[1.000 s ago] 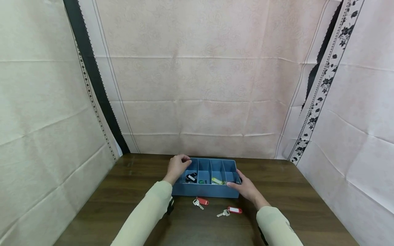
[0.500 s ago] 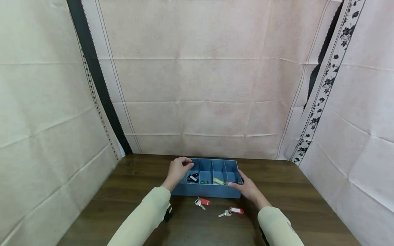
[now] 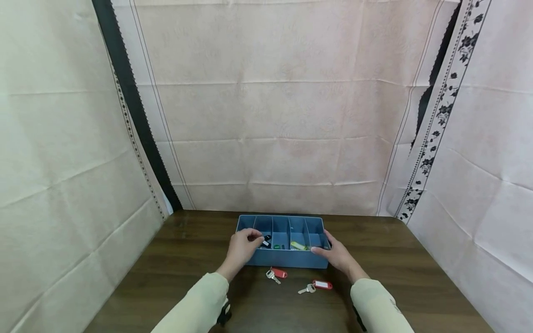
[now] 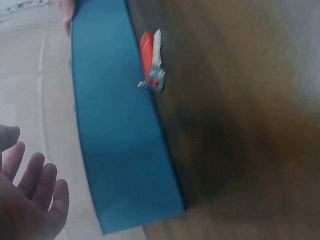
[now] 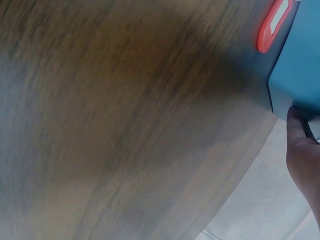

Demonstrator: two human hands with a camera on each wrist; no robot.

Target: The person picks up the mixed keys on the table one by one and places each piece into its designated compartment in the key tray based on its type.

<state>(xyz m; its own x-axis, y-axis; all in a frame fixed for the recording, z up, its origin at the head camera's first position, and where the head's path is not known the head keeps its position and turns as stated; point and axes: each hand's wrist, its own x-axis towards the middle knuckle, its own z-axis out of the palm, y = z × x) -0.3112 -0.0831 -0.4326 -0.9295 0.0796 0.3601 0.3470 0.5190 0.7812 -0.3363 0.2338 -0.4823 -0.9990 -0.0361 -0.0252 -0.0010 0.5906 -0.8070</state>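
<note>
A blue divided box (image 3: 287, 260) stands on the wooden table with its long side facing me. My right hand (image 3: 339, 256) grips its right end, thumb over the front rim and fingers along the side. My left hand (image 3: 243, 249) hovers at the front left of the box, fingers loosely bent; the left wrist view shows nothing in it. Near its fingertips, black key tags (image 3: 266, 243) lie in a compartment, partly hidden. A green tag (image 3: 278, 247) and a yellow tag (image 3: 297, 245) lie in compartments further right.
In front of the box lie a key with a red tag (image 3: 279, 273) and, nearer me to the right, another key with a red tag (image 3: 322, 284). Pale cloth (image 3: 266, 111) hangs behind the table (image 3: 200, 259) and at both sides.
My left hand has come down and nearer from the back left of the box, uncovering the leftmost compartment. The right hand keeps its grip. The whole view has shifted slightly.
</note>
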